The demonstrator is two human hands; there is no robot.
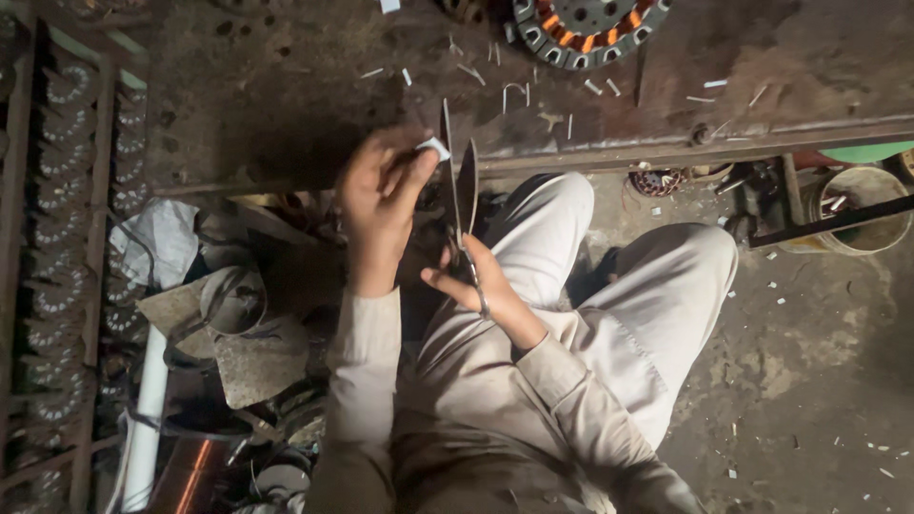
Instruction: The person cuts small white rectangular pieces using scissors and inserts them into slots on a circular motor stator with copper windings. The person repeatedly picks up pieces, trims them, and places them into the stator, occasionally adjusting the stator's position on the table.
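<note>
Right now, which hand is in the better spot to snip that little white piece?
Probably the right hand. It already grips the scissors, whose open blades point up beside the white piece. The left hand pinches that piece, so it looks busy just holding it.

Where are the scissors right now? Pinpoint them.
In the head view, the scissors are at centre frame, held blades-up in the right hand, just right of the left hand pinching a small white strip.

head view | looks steeply down | close over lap, floor (809,381)
</note>
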